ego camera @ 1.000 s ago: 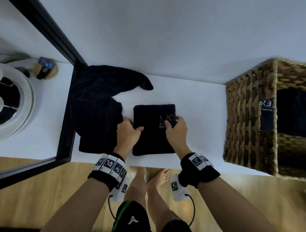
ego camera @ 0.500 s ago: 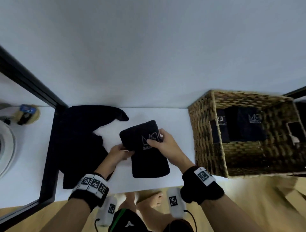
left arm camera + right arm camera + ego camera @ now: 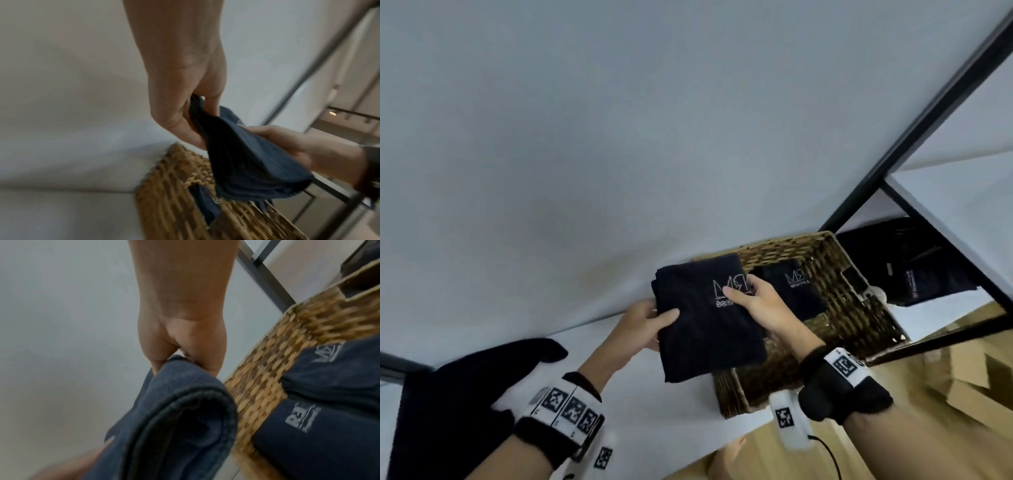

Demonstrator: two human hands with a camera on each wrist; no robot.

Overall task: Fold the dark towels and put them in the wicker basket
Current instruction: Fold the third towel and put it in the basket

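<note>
Left hand (image 3: 641,324): it grips the left edge of the folded towel (image 3: 708,320), thumb on top and the other fingers under the cloth. In the left wrist view the layers of cloth are pinched between thumb and fingers.
Right hand (image 3: 760,303): it holds the right edge of the same towel, thumb lying on the white logo, fingers curled under. Its grip is closed on the cloth.
Folded towel: dark, folded to a thick rectangle, held in the air between both hands. It is above the left rim of the basket (image 3: 856,301) and partly over the white worktop (image 3: 654,411). It does not touch the worktop, and I cannot tell if it touches the rim.
Unfolded towel (image 3: 458,401): a dark towel lies loose on the worktop at the near left, beside the left wrist, well apart from the basket.
Basket: woven wicker, it stands on the worktop to the right of the hands, against the wall (image 3: 654,137).
Towels in the basket (image 3: 796,291): folded dark towels with white logos are inside already; the right wrist view shows two of them next to each other.
Black frame (image 3: 914,137): a dark bar goes up on the right, behind the basket.
Dark object (image 3: 914,267): it lies behind the frame, too unclear to name.
</note>
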